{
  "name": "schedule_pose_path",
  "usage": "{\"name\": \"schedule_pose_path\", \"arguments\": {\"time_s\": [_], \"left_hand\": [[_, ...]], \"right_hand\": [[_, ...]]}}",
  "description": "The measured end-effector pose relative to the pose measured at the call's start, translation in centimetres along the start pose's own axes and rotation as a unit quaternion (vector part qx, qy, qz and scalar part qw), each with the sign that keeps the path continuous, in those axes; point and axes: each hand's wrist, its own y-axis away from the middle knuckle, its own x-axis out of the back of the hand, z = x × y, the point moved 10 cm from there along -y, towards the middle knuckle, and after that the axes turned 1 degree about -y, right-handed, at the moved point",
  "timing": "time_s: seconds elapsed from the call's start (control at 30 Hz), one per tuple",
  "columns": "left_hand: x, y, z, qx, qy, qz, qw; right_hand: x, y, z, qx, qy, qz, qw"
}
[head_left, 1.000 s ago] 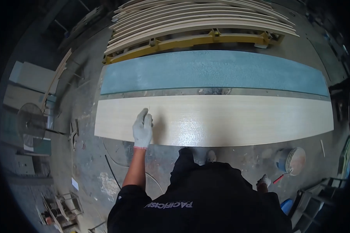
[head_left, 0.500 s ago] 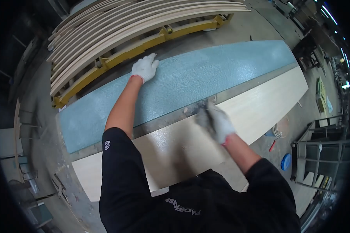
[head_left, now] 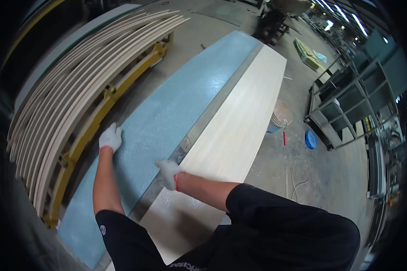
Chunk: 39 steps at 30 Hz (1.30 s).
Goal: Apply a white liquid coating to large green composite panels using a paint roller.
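Observation:
A long light-blue sheet (head_left: 167, 113) with a wet-looking, textured top stretches diagonally in front of me. My left hand (head_left: 111, 137), in a white knitted glove, closes over its far left edge, with the undersides of the fingers hidden. On the opposite edge is my gloved right hand (head_left: 168, 173), its thumb side over the blue surface and the other fingers mostly out of sight. A pale wood-coloured panel (head_left: 233, 117) lies alongside, nearer my body. Between the two runs a grey strip (head_left: 217, 105), dark and smeared close to my right hand.
Several curved pale boards (head_left: 72, 90) stand on a yellow rack (head_left: 92, 131) at left. To the right are a bucket (head_left: 279, 118), a red-handled tool (head_left: 285, 138), a blue lid (head_left: 310, 140) and a metal-framed cart (head_left: 348, 108). A thin cable (head_left: 298, 174) lies on the floor.
The view has swung to the right, so the sheet and panel now slant. My right hand, blurred by the pale panel before, has come to the blue sheet's edge. My left hand stays on the far edge.

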Motion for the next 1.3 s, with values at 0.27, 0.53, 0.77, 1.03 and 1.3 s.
{"name": "schedule_pose_path", "arguments": {"time_s": [0.27,0.53,0.77,1.03,1.3], "left_hand": [[2.0,-1.5,3.3,0.017,0.037,0.031,0.999],[7.5,-1.5,5.0,0.021,0.093,-0.015,0.995],[13.0,4.2,10.0,0.0,0.074,-0.036,0.997],[16.3,9.8,14.9,0.017,0.006,-0.029,0.999],[18.0,12.3,16.7,0.018,0.01,0.008,1.0]], "right_hand": [[2.3,3.4,-1.8,-0.117,-0.306,0.107,0.939],[2.0,-2.8,4.5,-0.115,-0.306,0.052,0.944],[2.3,-0.4,1.1,0.173,0.097,0.033,0.98],[20.5,17.7,-23.7,0.35,0.285,0.15,0.879],[35.1,13.3,-37.7,0.48,0.654,0.273,0.517]]}}
